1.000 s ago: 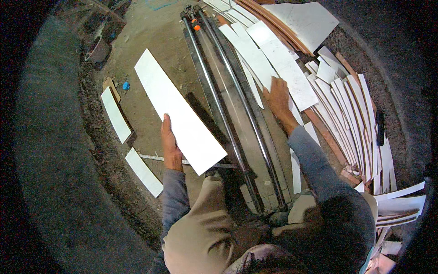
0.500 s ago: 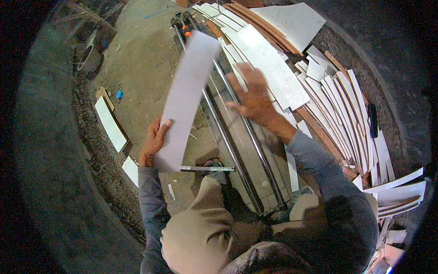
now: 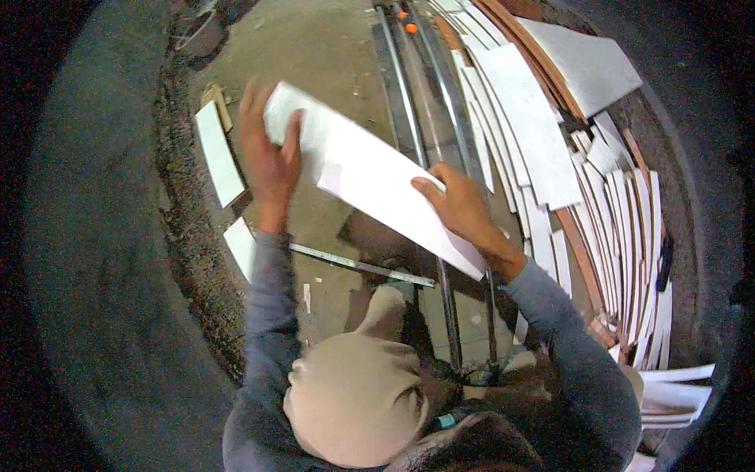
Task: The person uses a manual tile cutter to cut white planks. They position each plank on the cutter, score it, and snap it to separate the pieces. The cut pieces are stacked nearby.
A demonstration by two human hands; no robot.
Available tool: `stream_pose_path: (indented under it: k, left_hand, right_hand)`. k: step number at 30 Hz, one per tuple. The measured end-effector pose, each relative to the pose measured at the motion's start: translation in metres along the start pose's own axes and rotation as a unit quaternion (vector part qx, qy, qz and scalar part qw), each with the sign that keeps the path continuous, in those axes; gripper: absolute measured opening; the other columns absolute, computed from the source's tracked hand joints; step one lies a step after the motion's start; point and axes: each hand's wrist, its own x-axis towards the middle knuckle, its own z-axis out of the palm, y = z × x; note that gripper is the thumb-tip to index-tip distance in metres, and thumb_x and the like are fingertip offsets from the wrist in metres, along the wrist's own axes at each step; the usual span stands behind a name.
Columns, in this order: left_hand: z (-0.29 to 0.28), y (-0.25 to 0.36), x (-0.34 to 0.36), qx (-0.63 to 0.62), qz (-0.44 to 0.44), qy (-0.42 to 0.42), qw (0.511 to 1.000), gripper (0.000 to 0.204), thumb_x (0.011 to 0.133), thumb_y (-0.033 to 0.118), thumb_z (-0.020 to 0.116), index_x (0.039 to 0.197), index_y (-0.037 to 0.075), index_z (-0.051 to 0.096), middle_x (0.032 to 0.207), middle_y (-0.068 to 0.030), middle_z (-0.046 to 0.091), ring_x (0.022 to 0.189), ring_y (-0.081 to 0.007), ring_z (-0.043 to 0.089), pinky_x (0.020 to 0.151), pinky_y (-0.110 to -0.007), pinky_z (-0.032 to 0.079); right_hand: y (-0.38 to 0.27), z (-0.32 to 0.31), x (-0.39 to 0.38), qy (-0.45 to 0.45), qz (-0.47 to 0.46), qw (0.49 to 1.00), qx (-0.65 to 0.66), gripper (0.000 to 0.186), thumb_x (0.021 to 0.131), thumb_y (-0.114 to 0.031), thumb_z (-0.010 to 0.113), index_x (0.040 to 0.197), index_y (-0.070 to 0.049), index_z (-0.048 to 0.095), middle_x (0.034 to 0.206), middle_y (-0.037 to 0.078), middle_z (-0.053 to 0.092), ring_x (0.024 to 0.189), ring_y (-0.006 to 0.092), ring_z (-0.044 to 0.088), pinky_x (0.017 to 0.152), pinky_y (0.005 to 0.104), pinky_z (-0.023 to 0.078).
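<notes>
The white tile (image 3: 385,185) is held up slantwise in front of the person, one end far left, the other near right. The right hand (image 3: 465,206) grips it along its right edge, toward the near end: the thumb lies on the white face and the other fingers go round the edge. The left hand (image 3: 275,161) is at the far left end, spread wide, its thumb over the face and its fingers just beyond the left edge; it is blurred, and I cannot tell whether it grips. Most of the tile lies between the two hands, with its near right corner reaching past the right hand toward the person.

Beneath that end run the two rails (image 3: 403,82) of a cutter, with orange knobs (image 3: 410,28) at their far end. A ruler (image 3: 362,264) lies on the floor (image 3: 314,47), nearer than the tile. To the left, two white offcuts (image 3: 219,153) lie well apart from the tile, and a bucket (image 3: 203,39) stands far left. To the right of the rails lie white strips (image 3: 621,252), and farther off a wide white sheet (image 3: 582,67) beside brown lengths (image 3: 543,63).
</notes>
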Motion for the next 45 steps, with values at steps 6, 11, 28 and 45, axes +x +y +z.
stream_pose_path:
  k: [6,11,28,45]
  left_hand:
    - [0.038,0.063,-0.118,-0.453,-0.470,-0.052,0.756,0.079,0.109,0.043,0.052,0.167,0.002,0.016,0.165,-0.0252,0.033,0.147,-0.0350,0.041,0.122,-0.045,0.033]
    - [0.072,0.079,-0.122,-0.369,-0.394,-0.058,0.840,0.072,0.111,0.038,0.049,0.162,-0.006,0.025,0.164,-0.0240,0.035,0.147,-0.0323,0.042,0.120,-0.040,0.035]
    - [0.145,0.025,-0.125,-0.417,-0.408,-0.072,0.809,0.057,0.108,0.018,0.051,0.156,-0.009,0.038,0.153,-0.0260,0.052,0.138,-0.0294,0.054,0.115,-0.037,0.041]
    - [0.290,-0.005,-0.071,-0.506,-0.433,-0.111,0.738,0.053,0.107,0.011,0.050,0.155,-0.008,0.041,0.147,-0.0216,0.059,0.129,-0.0248,0.060,0.108,-0.032,0.045]
  right_hand:
    - [-0.003,0.062,0.019,0.073,0.070,0.987,0.126,0.042,0.103,-0.039,0.064,0.111,0.002,0.066,0.106,0.026,0.072,0.101,0.0380,0.071,0.087,0.0479,0.053]
    - [0.007,0.095,0.027,0.067,0.078,0.984,0.146,0.038,0.107,-0.026,0.057,0.127,0.006,0.062,0.118,0.024,0.070,0.112,0.0338,0.067,0.098,0.0437,0.050]
    - [0.038,0.096,-0.002,0.051,-0.031,0.997,0.057,0.049,0.104,-0.009,0.055,0.151,0.002,0.046,0.156,0.023,0.045,0.145,0.0372,0.045,0.121,0.0439,0.036]
    - [0.088,0.042,0.031,0.144,-0.099,0.979,-0.102,0.035,0.105,-0.013,0.055,0.137,0.002,0.057,0.134,0.022,0.061,0.121,0.0398,0.061,0.109,0.0471,0.047]
